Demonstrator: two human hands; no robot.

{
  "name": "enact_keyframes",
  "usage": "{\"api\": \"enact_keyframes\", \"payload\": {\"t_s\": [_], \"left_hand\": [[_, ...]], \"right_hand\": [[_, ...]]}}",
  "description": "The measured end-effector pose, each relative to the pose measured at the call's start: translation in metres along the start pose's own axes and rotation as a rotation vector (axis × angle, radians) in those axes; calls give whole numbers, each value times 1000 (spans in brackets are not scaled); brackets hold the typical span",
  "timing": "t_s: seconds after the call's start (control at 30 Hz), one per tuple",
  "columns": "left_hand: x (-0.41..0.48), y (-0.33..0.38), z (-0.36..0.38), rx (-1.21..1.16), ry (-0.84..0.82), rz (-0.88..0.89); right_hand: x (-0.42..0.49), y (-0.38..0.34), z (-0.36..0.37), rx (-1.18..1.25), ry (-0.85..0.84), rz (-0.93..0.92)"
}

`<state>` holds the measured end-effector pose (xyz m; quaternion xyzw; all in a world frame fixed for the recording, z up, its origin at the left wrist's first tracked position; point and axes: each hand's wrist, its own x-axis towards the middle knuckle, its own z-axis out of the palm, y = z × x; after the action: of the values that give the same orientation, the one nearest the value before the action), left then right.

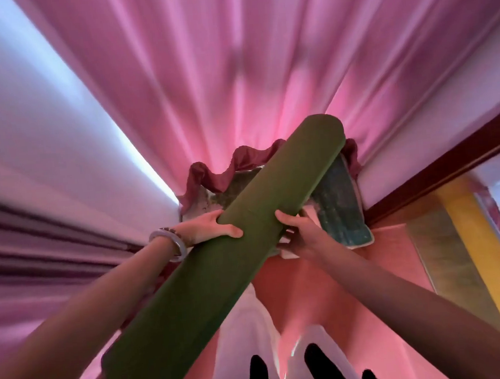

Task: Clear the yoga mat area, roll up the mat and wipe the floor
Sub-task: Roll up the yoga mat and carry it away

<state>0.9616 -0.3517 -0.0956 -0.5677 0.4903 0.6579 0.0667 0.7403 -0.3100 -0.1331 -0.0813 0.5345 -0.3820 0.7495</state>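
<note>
A rolled-up green yoga mat (218, 252) runs slantwise through the middle of the view, from the lower left up to the upper right, lifted off the floor. My left hand (213, 229) grips it from the left side, with bracelets on that wrist. On the roll's right side, my right hand (298, 233) clasps it from underneath. The mat's far end reaches over a corner below the pink curtain (232, 70).
A dark green mat or rug (338, 211) leans in the corner behind the roll, beside the curtain's maroon hem (229, 173). The floor (327, 288) looks reddish. A dark wooden door frame (451, 159) and a yellow panel (484, 253) stand at right. My feet show at the bottom.
</note>
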Motion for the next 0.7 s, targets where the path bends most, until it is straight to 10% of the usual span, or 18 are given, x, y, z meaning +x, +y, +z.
{"api": "enact_keyframes", "payload": {"t_s": [0.7], "left_hand": [[422,-112,-100,53,98,-28]], "right_hand": [[444,74,-100,77,25,112]]}}
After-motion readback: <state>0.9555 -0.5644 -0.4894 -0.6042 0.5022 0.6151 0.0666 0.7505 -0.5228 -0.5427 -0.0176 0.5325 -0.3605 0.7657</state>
